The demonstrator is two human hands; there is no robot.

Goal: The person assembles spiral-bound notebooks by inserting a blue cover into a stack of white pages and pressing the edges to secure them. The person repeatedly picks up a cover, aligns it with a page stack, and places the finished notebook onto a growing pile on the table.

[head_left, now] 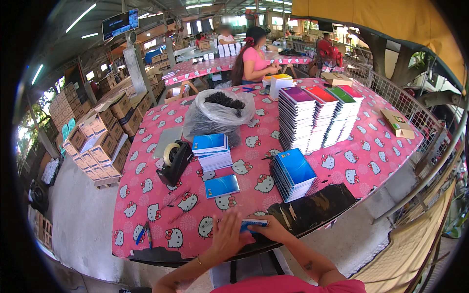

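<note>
At the table's near edge my right hand (271, 229) grips a small blue-covered notebook (253, 223) by its far end. My left hand (227, 235) is open beside it, fingers stretched out, against or very near the notebook's left end; exact contact is hidden. Just beyond lies a single blue notebook (222, 186), flat on the tablecloth. Behind that rises a stack of blue-topped notebooks (213, 151) with no coils showing. To the right stands a stack of spiral-bound blue notebooks (293, 175).
Pliers (142, 233) lie at the left, beyond them a black tape dispenser (174, 163). A plastic bag of black coils (220, 115) stands behind. Tall stacks of spiral notebooks (297, 119) fill the far right. A co-worker (254, 58) handles notebooks across the table. Cartons (97, 146) stand left.
</note>
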